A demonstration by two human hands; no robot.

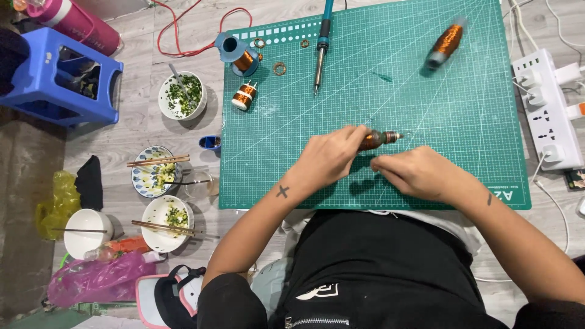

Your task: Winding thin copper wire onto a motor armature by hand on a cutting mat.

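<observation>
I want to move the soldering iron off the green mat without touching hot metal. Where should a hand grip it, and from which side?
Probably best by the blue handle, the upper part of the soldering iron at the far edge of the cutting mat. It lies nearly straight, metal tip pointing toward the person, so come from its right, where the mat is bare; coils crowd its left.

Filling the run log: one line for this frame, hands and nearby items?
left hand: holds copper coil | right hand: pinched beside coil, wire not discernible | surface: green cutting mat | nearby: soldering iron
</observation>
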